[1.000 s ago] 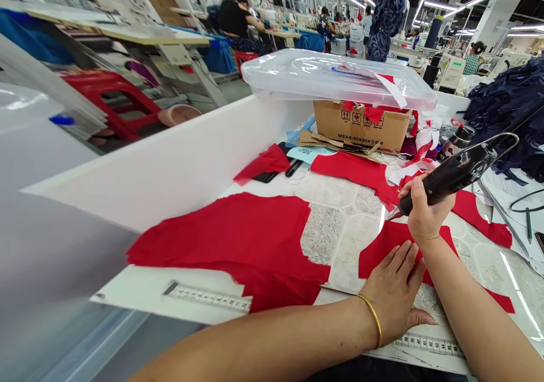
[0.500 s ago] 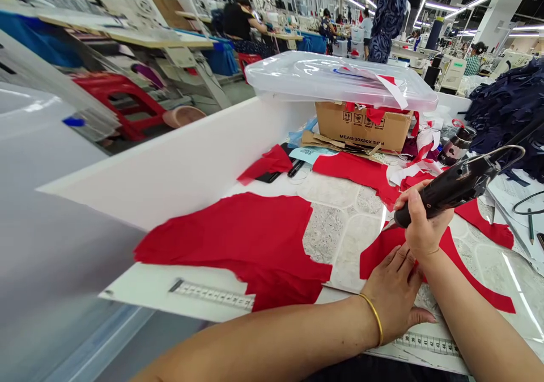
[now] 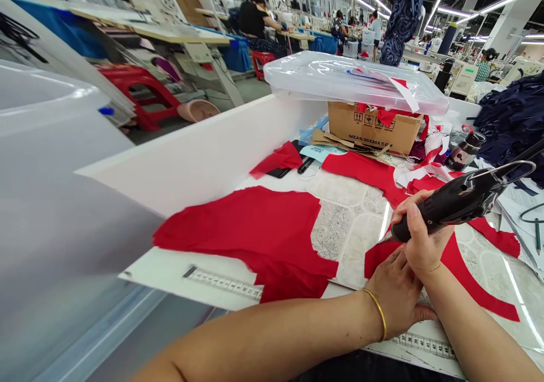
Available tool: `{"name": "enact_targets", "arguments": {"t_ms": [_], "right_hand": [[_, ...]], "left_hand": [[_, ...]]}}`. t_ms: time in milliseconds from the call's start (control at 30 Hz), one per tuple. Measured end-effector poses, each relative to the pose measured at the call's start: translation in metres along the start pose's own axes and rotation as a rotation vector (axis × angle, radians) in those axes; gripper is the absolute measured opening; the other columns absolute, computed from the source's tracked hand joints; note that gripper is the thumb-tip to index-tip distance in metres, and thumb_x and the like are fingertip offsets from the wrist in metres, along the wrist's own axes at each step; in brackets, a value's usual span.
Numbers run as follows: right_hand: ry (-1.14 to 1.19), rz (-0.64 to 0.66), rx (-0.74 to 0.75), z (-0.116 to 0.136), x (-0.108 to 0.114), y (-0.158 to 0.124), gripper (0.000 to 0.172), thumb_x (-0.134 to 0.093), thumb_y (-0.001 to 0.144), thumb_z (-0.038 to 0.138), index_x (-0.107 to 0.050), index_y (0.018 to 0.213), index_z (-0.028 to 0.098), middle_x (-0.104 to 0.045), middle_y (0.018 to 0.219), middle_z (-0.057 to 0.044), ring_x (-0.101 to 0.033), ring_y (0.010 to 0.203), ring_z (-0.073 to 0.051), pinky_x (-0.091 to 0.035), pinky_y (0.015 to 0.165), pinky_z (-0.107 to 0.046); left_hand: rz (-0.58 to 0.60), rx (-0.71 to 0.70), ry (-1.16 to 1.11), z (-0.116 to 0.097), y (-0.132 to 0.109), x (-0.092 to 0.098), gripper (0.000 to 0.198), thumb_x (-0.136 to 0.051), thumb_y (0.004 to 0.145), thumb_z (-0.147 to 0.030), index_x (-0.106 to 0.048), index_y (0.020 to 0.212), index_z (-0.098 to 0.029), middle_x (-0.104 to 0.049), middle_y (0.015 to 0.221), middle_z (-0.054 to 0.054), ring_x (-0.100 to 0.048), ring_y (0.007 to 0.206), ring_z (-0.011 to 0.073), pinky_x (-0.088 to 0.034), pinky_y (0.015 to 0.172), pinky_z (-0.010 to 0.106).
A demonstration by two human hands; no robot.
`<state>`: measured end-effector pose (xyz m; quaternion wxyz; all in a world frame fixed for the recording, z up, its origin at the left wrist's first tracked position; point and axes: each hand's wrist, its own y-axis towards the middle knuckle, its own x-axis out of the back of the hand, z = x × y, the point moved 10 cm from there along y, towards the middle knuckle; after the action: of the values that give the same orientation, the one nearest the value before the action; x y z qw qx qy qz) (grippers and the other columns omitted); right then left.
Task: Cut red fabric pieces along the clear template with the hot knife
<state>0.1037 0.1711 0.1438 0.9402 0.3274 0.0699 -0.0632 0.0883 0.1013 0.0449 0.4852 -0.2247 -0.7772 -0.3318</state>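
My right hand point(image 3: 425, 240) is wrapped round a black corded electric hand tool point(image 3: 459, 200), held aslant with its thin metal tip pointing down and left. The tip is at the upper left edge of a curved red fabric piece point(image 3: 471, 283) on the table; whether it touches the cloth I cannot tell. Beside and below it, my left hand point(image 3: 393, 291) lies palm down on the same piece, fingers stretched out and partly hidden by the right hand. A gold bangle circles the left wrist. To the left lies a larger red fabric panel point(image 3: 250, 234).
Measuring tape point(image 3: 425, 343) runs along the front table edge point(image 3: 170, 283). Farther back are red cut pieces point(image 3: 361, 169), a cardboard box point(image 3: 374, 130) under a clear plastic lid point(image 3: 352, 81), and a dark bottle point(image 3: 465, 151). Navy fabric strips point(image 3: 512, 115) are heaped at right.
The tool's tip has moved left along the fabric's upper edge, towards its left corner. My left hand stays on the cloth. The whole view has shifted slightly.
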Motion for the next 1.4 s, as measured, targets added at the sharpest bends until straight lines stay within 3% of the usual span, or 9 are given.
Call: {"name": "enact_targets", "arguments": {"t_ms": [100, 200, 500, 700, 1000, 1200, 1400], "right_hand": [[0.045, -0.051, 0.018, 0.003, 0.006, 0.001, 0.015, -0.068, 0.088, 0.031, -0.056, 0.092, 0.023, -0.061, 0.064, 0.006, -0.059, 0.05, -0.012, -0.052, 0.051, -0.027], [0.089, -0.105, 0.049, 0.007, 0.019, 0.008, 0.026, -0.071, 0.086, 0.032, -0.054, 0.104, 0.024, -0.063, 0.066, 0.007, -0.058, 0.05, -0.011, -0.053, 0.052, -0.028], [-0.038, -0.281, 0.121, -0.005, 0.069, 0.039, 0.034, -0.076, 0.079, 0.038, -0.049, 0.094, 0.024, -0.061, 0.061, 0.011, -0.056, 0.044, -0.01, -0.05, 0.048, -0.026], [-0.037, -0.302, 0.13, -0.007, 0.073, 0.036, 0.034, -0.077, 0.08, 0.036, -0.05, 0.096, 0.023, -0.062, 0.063, 0.01, -0.058, 0.045, -0.01, -0.051, 0.048, -0.026], [-0.115, -0.278, 0.1, -0.01, 0.07, 0.033, 0.028, -0.074, 0.083, 0.04, -0.051, 0.085, 0.024, -0.06, 0.059, 0.008, -0.058, 0.044, -0.011, -0.05, 0.046, -0.027], [-0.085, -0.332, 0.16, 0.001, 0.091, 0.037, 0.037, -0.077, 0.079, 0.04, -0.048, 0.095, 0.025, -0.06, 0.061, 0.011, -0.059, 0.044, -0.012, -0.052, 0.048, -0.028], [-0.134, -0.361, 0.135, -0.001, 0.103, 0.038, 0.039, -0.078, 0.078, 0.045, -0.048, 0.09, 0.024, -0.06, 0.06, 0.011, -0.058, 0.043, -0.011, -0.052, 0.046, -0.027]], "left_hand": [[-0.006, 0.001, 0.011, 0.0, 0.001, 0.003, 0.084, -0.053, 0.094, -0.074, -0.049, 0.148, -0.009, -0.06, 0.144, 0.018, -0.05, 0.137, 0.0335, -0.041, 0.116, 0.045], [-0.015, 0.005, 0.042, 0.003, 0.002, 0.005, 0.085, -0.049, 0.094, -0.076, -0.053, 0.143, -0.008, -0.054, 0.149, 0.02, -0.046, 0.142, 0.0337, -0.037, 0.119, 0.046], [-0.02, 0.017, 0.138, 0.013, 0.002, 0.008, 0.084, -0.04, 0.098, -0.075, -0.05, 0.147, -0.007, -0.047, 0.155, 0.024, -0.041, 0.148, 0.0342, -0.037, 0.119, 0.044], [-0.027, 0.019, 0.156, 0.015, 0.002, 0.008, 0.086, -0.037, 0.097, -0.076, -0.054, 0.144, -0.006, -0.049, 0.153, 0.025, -0.043, 0.147, 0.0332, -0.039, 0.118, 0.044], [-0.028, 0.028, 0.174, 0.017, 0.002, 0.006, 0.087, -0.039, 0.096, -0.077, -0.056, 0.141, -0.005, -0.052, 0.151, 0.024, -0.047, 0.144, 0.0342, -0.041, 0.117, 0.044], [-0.052, 0.018, 0.178, 0.016, 0.001, 0.009, 0.084, -0.033, 0.099, -0.076, -0.056, 0.143, -0.008, -0.052, 0.152, 0.023, -0.044, 0.146, 0.0323, -0.038, 0.118, 0.044], [-0.067, 0.015, 0.182, 0.016, 0.002, 0.008, 0.085, -0.029, 0.099, -0.075, -0.057, 0.142, -0.007, -0.055, 0.149, 0.022, -0.047, 0.143, 0.0326, -0.04, 0.117, 0.045]]}}
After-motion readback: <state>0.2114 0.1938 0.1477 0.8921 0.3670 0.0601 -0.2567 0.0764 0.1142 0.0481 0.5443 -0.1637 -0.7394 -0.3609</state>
